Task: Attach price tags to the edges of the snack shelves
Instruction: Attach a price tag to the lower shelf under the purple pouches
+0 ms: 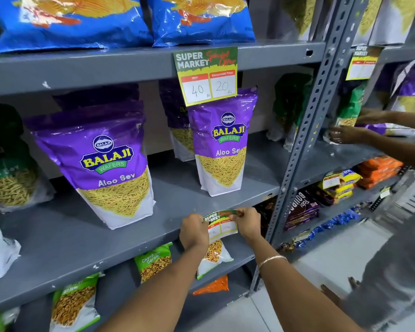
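Note:
A small price tag (222, 225) with a green and yellow "Super Market" header lies against the front edge of the grey middle shelf (106, 250). My left hand (194, 232) pinches its left side and my right hand (248, 224) pinches its top right corner. A larger tag of the same kind (206, 74), marked 40 and 20, hangs from the edge of the shelf above. A third tag (362, 63) hangs on the neighbouring rack at the upper right.
Purple Aloo Sev pouches (101, 168) (222, 144) stand on the middle shelf. Green snack bags (153, 261) sit on the shelf below. A perforated grey upright (304, 140) divides the racks. Another person's hands (345, 134) handle packets at right.

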